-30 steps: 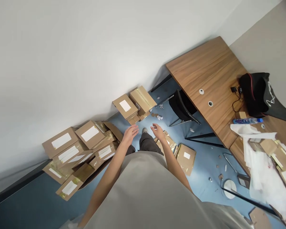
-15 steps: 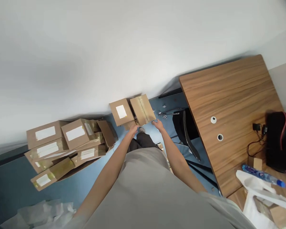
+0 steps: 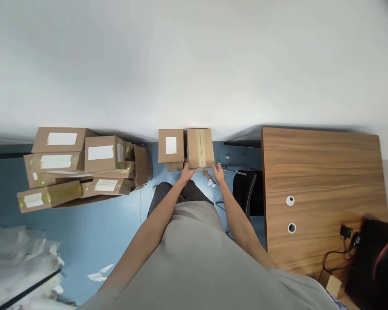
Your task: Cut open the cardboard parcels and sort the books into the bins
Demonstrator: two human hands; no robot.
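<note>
A closed cardboard box (image 3: 201,148) with a strip of tape down its top is held between my two hands near the wall. My left hand (image 3: 186,172) grips its near left corner, and my right hand (image 3: 218,171) grips its near right corner. Just left of it, a cardboard box with a white label (image 3: 171,146) sits on top of another box (image 3: 175,166), which shows only in part. The underside of the held box is hidden.
Several labelled boxes (image 3: 61,138) are piled at the left by the wall. A wooden desk (image 3: 326,172) stands at the right, with a black chair (image 3: 244,191) beside it. Crumpled scraps (image 3: 211,182) and plastic wrapping (image 3: 16,258) lie on the floor.
The view has rotated, so the desk and boxes now appear level with the wall. The held box is now upright in view beside the labelled box, with both my hands still on it.
</note>
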